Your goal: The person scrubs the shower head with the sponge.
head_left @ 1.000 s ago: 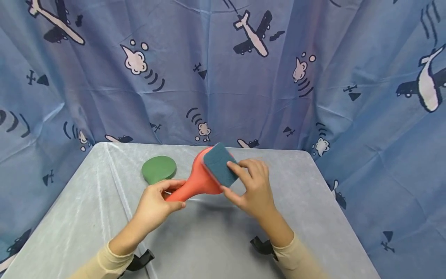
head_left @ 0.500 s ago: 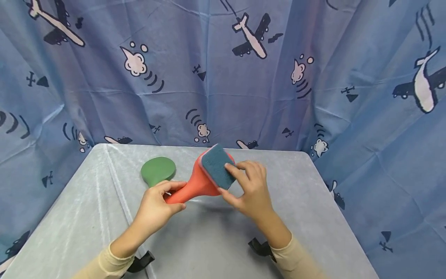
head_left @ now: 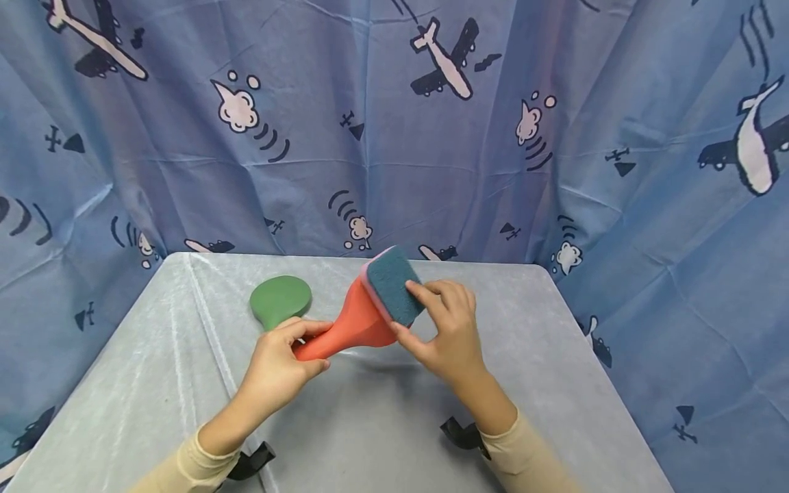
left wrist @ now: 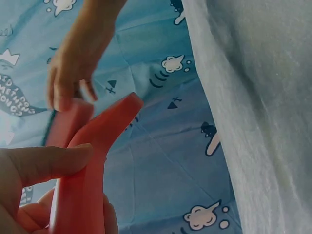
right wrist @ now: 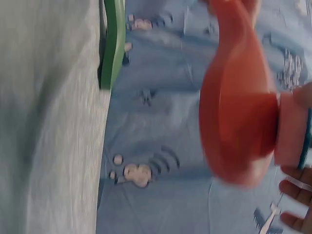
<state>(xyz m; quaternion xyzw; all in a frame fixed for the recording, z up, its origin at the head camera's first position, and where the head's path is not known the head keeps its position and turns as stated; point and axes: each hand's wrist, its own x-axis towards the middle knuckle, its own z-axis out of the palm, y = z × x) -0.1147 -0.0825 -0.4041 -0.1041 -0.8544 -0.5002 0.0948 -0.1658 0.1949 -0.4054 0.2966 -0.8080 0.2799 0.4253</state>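
In the head view my left hand [head_left: 277, 356] grips the handle of an orange-red paddle-shaped utensil [head_left: 354, 318], held tilted above the table with its broad rounded head toward the upper right. My right hand [head_left: 446, 332] pinches a scouring sponge [head_left: 394, 284], pink foam on one side and a dark teal scouring pad on the other. The pink foam [right wrist: 292, 129] lies against the head of the utensil, and the teal side faces me. The left wrist view shows my left thumb [left wrist: 53, 163] pressed along the handle. The sponge hides part of the utensil's head.
On the table [head_left: 154, 370], behind my left hand, lies a green utensil [head_left: 281, 299] with a similar rounded head; the hand covers its lower end. The light grey tabletop has creases on its left side. A blue curtain [head_left: 394, 137] with airplane prints hangs behind and beside it.
The sponge has shifted slightly down-left, then up-right across the utensil's head, moving with my right hand. My left hand and the utensil stay almost still; the green utensil has not moved.
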